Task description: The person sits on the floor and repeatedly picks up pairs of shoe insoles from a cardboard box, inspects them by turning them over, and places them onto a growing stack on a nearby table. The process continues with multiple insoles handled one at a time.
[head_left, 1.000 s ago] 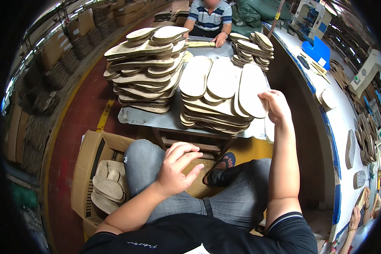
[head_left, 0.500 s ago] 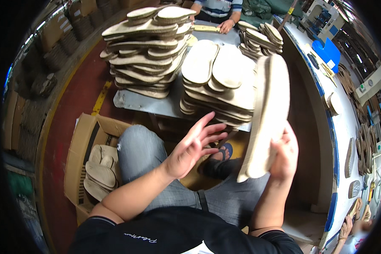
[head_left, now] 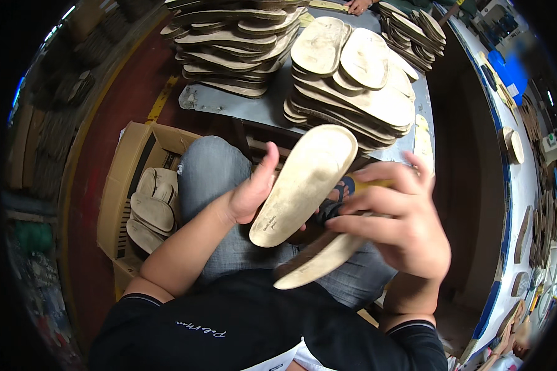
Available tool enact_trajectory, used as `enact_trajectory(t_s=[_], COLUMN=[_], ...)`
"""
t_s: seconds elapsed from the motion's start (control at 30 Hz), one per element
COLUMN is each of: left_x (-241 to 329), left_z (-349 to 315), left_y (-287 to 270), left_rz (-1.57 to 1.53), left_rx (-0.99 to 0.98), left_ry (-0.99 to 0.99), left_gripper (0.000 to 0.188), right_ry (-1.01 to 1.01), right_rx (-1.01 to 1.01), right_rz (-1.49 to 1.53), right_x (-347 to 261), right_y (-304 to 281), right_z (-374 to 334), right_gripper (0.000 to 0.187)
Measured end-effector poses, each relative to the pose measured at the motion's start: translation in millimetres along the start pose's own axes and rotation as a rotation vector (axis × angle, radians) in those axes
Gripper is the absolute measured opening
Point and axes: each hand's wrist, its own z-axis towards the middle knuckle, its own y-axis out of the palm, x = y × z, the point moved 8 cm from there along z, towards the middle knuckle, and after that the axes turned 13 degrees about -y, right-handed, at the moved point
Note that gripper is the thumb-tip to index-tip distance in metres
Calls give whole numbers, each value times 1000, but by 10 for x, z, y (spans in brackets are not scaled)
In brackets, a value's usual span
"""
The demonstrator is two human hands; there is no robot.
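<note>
A pale shoe insole [head_left: 309, 179] with a raised rim and small dark print at its heel lies in my left hand [head_left: 254, 193]. The thumb stands up along its left side, and the other fingers pass underneath. Below and to the right, a second insole [head_left: 325, 263] is tilted with its brown edge showing. My right hand [head_left: 405, 216], smeared by motion, grips its upper end with the fingers. In front of my hands, a stack of similar insoles [head_left: 353, 111] rests on the grey table [head_left: 229, 110].
A taller insole stack [head_left: 229, 52] stands at the table's left, a smaller pile [head_left: 411, 37] at its far right. An open cardboard box [head_left: 119, 198] with several insoles is by my left knee. A white bench [head_left: 486, 173] runs along the right. Another person's hand [head_left: 358, 6] shows at the far edge.
The insoles held upright together in my right hand are now apart. My left hand, empty and spread before, has taken one; my right hand has lowered the other. The view has shifted.
</note>
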Motion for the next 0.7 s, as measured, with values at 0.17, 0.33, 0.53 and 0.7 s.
enact_trajectory(t_s=[0.17, 0.33, 0.53, 0.7], left_x=[-227, -185, -196, -138], left_z=[-72, -176, -267, -416], left_y=[-76, -136, -215, -48], left_rz=[206, 119, 9, 255], left_rx=[55, 242, 380, 570], left_ry=[112, 88, 224, 428], left_gripper=[109, 69, 57, 54], right_ry=[59, 476, 658, 688], right_rx=[112, 600, 521, 774], right_rz=[17, -12, 551, 845], right_x=[447, 789, 538, 523], right_y=[568, 924, 1639, 1718], right_z=[187, -369, -518, -445], right_gripper=[51, 82, 69, 22])
